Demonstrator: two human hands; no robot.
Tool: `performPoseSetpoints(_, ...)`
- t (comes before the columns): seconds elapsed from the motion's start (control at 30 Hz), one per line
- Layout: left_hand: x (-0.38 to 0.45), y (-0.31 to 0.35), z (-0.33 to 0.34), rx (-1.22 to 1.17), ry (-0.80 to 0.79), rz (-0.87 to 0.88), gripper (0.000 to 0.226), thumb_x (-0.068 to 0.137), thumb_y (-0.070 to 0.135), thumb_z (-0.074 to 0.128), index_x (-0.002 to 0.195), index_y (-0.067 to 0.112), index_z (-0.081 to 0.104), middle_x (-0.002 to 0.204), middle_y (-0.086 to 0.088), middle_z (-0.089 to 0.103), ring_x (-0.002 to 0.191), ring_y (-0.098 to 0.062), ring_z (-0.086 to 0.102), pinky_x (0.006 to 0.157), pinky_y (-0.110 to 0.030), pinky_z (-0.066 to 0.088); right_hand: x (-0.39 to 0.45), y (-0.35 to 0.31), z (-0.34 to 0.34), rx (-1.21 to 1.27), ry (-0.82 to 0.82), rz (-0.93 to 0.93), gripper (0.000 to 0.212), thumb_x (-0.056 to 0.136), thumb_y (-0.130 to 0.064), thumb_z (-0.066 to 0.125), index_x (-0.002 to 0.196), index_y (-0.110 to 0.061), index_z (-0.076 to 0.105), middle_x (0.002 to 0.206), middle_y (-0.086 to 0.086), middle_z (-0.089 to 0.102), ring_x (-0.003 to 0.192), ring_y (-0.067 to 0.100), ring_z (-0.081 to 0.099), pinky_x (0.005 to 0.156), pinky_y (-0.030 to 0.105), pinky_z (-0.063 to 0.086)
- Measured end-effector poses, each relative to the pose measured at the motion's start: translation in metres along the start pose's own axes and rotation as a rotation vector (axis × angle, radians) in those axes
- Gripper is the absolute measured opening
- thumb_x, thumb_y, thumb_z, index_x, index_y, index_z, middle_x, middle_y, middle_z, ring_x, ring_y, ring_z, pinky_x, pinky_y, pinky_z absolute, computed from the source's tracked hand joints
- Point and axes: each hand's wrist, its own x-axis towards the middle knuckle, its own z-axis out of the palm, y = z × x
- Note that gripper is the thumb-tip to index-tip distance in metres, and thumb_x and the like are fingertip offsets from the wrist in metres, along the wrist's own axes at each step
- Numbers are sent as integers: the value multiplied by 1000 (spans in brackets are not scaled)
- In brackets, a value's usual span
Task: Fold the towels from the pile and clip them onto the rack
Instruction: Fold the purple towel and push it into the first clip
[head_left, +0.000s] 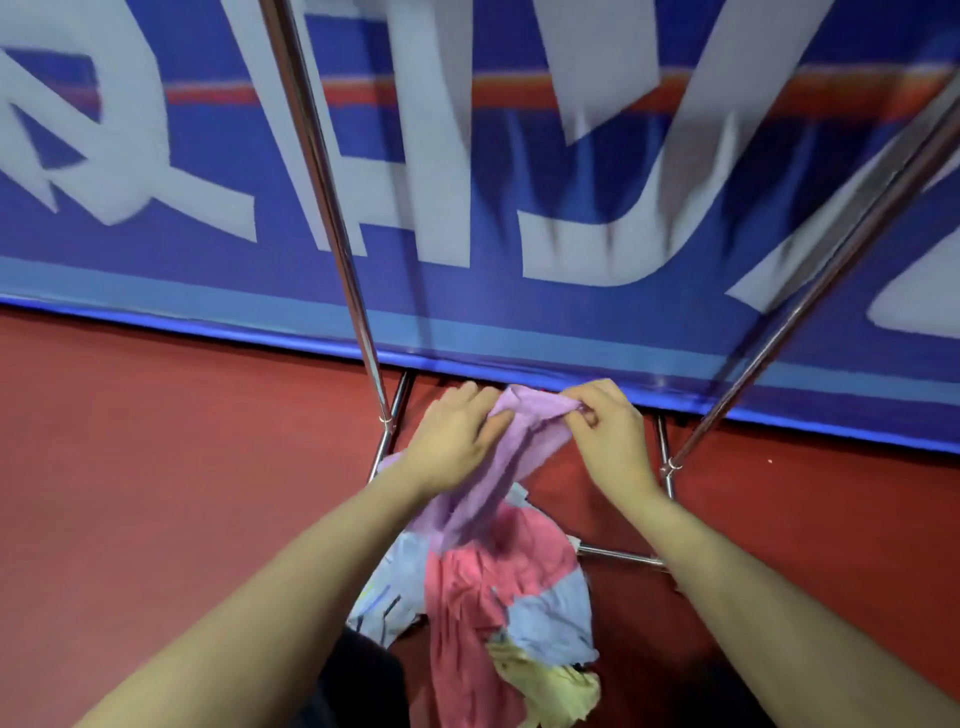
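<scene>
A lilac towel hangs between my two hands above the pile. My left hand grips its left side and my right hand pinches its upper right edge. Its lower end droops down toward the pile of towels on the red floor, where pink, pale blue, white and yellow cloths lie crumpled together. The metal rack stands around the pile: one pole rises on the left, another pole leans up to the right. No clips are visible.
A blue banner with large white letters hangs as a wall right behind the rack. The rack's low base bars lie on the red floor near the pile. Something dark sits at the bottom edge.
</scene>
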Motion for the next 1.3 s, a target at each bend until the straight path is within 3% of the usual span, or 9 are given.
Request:
performPoseSetpoints(0.13,-8,28,-44,66,-23,-75,80,68,60,9,119,13,51,98,-8,43,98,-26,43,87,-35,30,0,-42,-36,31,165,59,23,78,3,57,89,-10,73,82,7,56,70,20,55,68,11,38)
performPoseSetpoints(0.27,-12,55,-87,54,24,-105,64,72,40,22,119,6,48,109,-14,45,106,-32,43,95,-39,34,-1,-82,-66,199,146,142,19,82,-10,55,84,-22,70,71,4,68,71,25,62,70,36,50)
performPoseSetpoints(0.47,-12,84,-135,62,13,15,36,83,-7,40,117,0,48,112,-15,44,108,-28,43,93,-27,33,0,-126,-111,540,159,143,33,83,13,45,92,-12,65,87,-1,66,73,-6,60,67,5,45)
performPoseSetpoints(0.63,-1,124,-162,14,23,168,33,84,-7,45,115,2,53,110,-16,52,105,-23,47,89,-18,34,8,-152,-134,458,35,111,20,87,-3,59,102,-14,65,97,1,67,90,11,60,74,7,45)
performPoseSetpoints(0.8,6,159,-179,-61,24,230,31,89,2,49,120,9,49,109,0,53,99,-16,52,84,-19,38,12,-179,-131,125,-195,-16,42,73,-33,75,111,-37,58,114,-9,60,110,15,53,98,32,42)
performPoseSetpoints(0.9,5,167,-186,-106,57,251,33,89,1,51,120,9,46,84,12,48,76,-5,48,70,-13,37,15,-189,-131,90,-63,-97,7,81,-35,68,81,-39,62,86,-9,64,95,18,57,94,40,43)
performPoseSetpoints(0.97,1,165,-189,-106,83,255,34,88,4,55,120,9,46,89,9,49,78,-4,49,71,-13,38,17,-194,-137,165,-7,-94,10,85,-26,65,76,-25,65,76,-5,66,86,13,60,89,38,45)
performPoseSetpoints(1.13,-9,149,-178,11,140,122,14,85,11,60,86,-2,56,88,-10,50,80,-19,45,70,-26,35,26,-205,-148,282,97,-25,16,85,-24,62,71,-31,64,77,-7,67,101,29,56,90,44,48)
performPoseSetpoints(1.3,-16,132,-148,-51,248,-132,5,87,16,46,86,11,44,84,-6,54,75,-26,48,69,-38,44,19,-210,-150,257,224,1,8,90,-24,58,86,-20,63,88,-10,60,108,19,34,85,28,32)
